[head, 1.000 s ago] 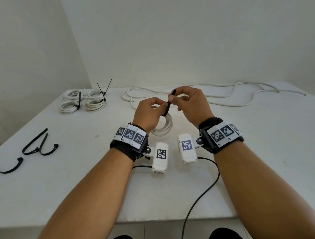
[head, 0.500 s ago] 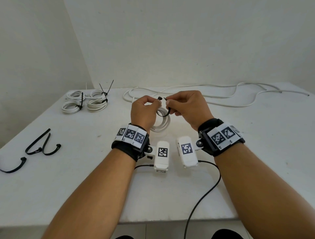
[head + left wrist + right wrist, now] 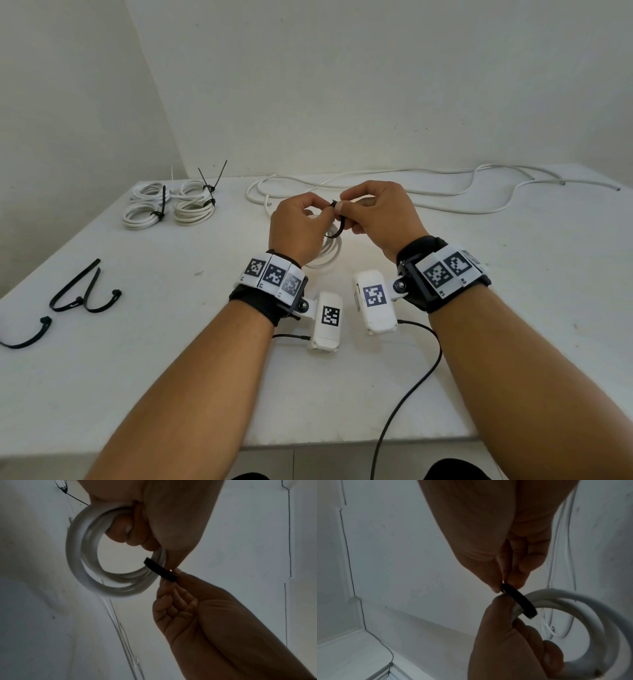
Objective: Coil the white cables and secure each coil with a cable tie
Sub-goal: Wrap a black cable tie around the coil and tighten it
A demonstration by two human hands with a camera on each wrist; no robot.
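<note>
A small coil of white cable (image 3: 328,255) is held just above the white table (image 3: 513,308), between my two hands. My left hand (image 3: 320,215) grips the coil, with fingers through its ring (image 3: 82,568). A black cable tie (image 3: 337,230) is looped round the strands of the coil. My right hand (image 3: 343,209) pinches the tie's end between thumb and forefinger, close against the left fingertips. In the wrist views the tie (image 3: 160,571) (image 3: 519,601) crosses the coil (image 3: 576,601) as a flat black band. Fingers hide where the tie's ends meet.
Tied white coils (image 3: 171,205) lie at the back left. A long loose white cable (image 3: 445,193) snakes along the back edge. Spare black ties (image 3: 82,294) (image 3: 29,334) lie at the left. A black wrist-camera lead (image 3: 411,370) hangs over the front edge.
The tie's end, upright in my right hand a second ago, has been bent down to the left fingertips, forming a loop round the coil. Both hands have drawn closer together.
</note>
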